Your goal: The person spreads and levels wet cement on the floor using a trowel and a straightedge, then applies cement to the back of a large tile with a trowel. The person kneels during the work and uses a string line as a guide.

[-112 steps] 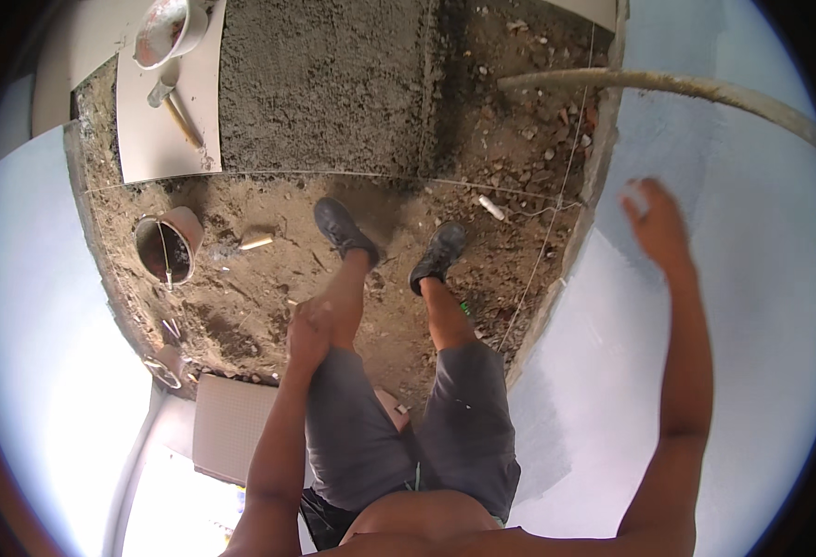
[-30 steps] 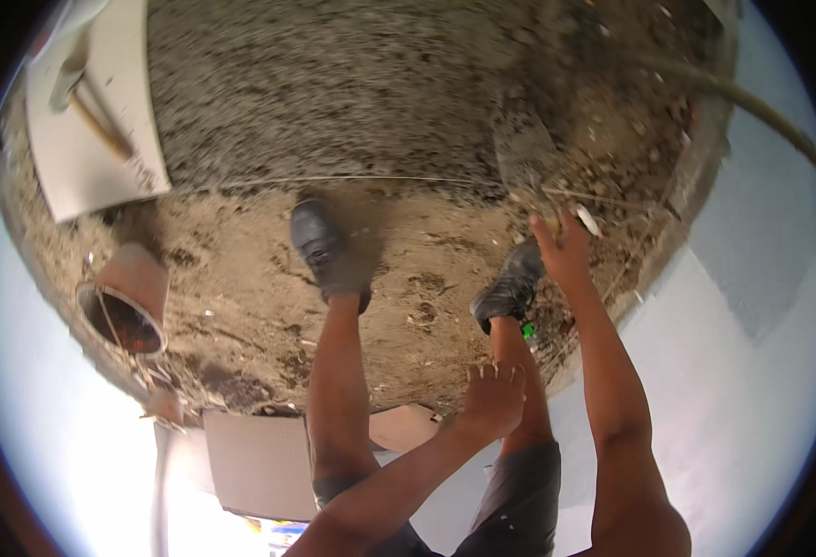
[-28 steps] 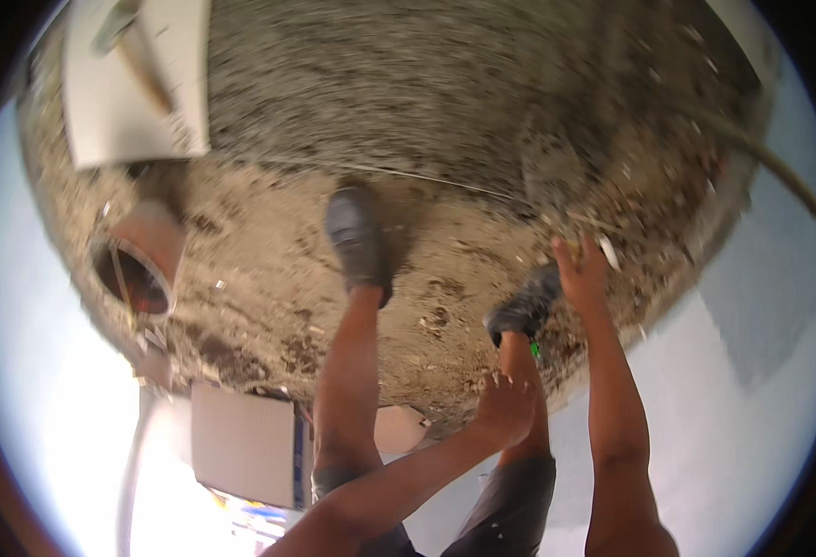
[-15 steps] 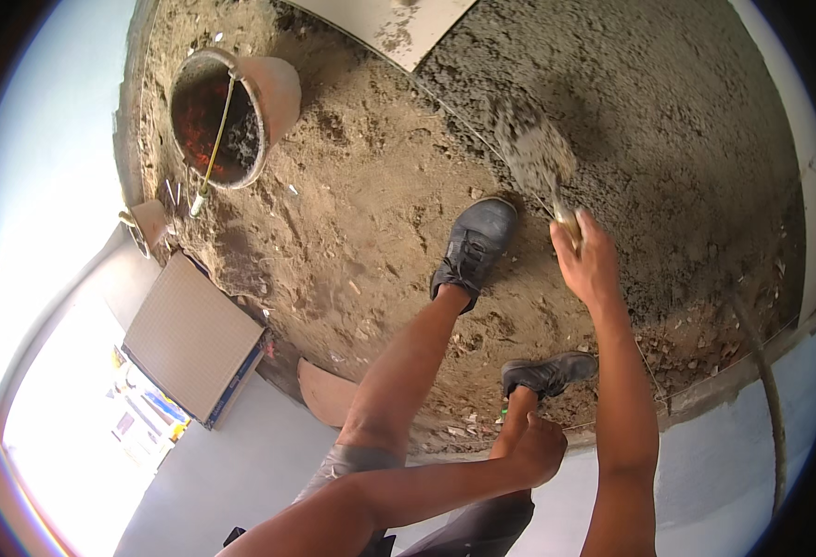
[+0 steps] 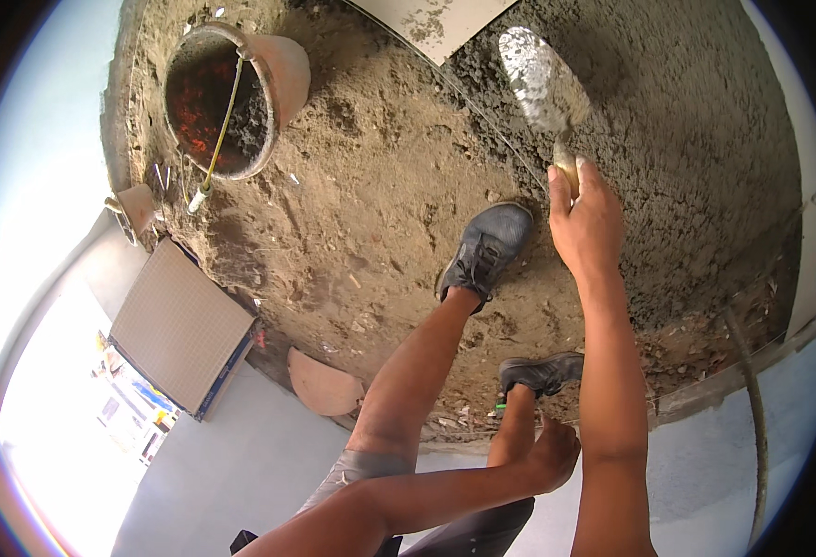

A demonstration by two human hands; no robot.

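Observation:
My right hand (image 5: 589,223) is closed round the handle of a trowel (image 5: 540,82). Its blade, shiny and smeared with grey mortar, lies over the wet grey mortar bed (image 5: 686,130) on the right. Just left of the blade, a pale tile (image 5: 436,23) with mortar smears lies at the top edge. A taut string (image 5: 487,111) runs from beside the tile toward my hand. My left hand (image 5: 554,457) is curled into a fist beside my bent right leg; its palm side is hidden, so I cannot tell whether it holds anything.
A bucket (image 5: 287,84) with a yellowish handle stands upper left on sandy ground, near a smaller container (image 5: 136,209). Stacked tiles (image 5: 180,325) and a curved pinkish piece (image 5: 322,382) lie lower left. My dark shoes (image 5: 489,243) stand on the sand. A thin pole (image 5: 751,399) leans at right.
My right hand has pushed the trowel farther away, toward the tile. The blade now shows a brighter, shinier face. My left hand stays a fist near the leg. The view has shifted slightly.

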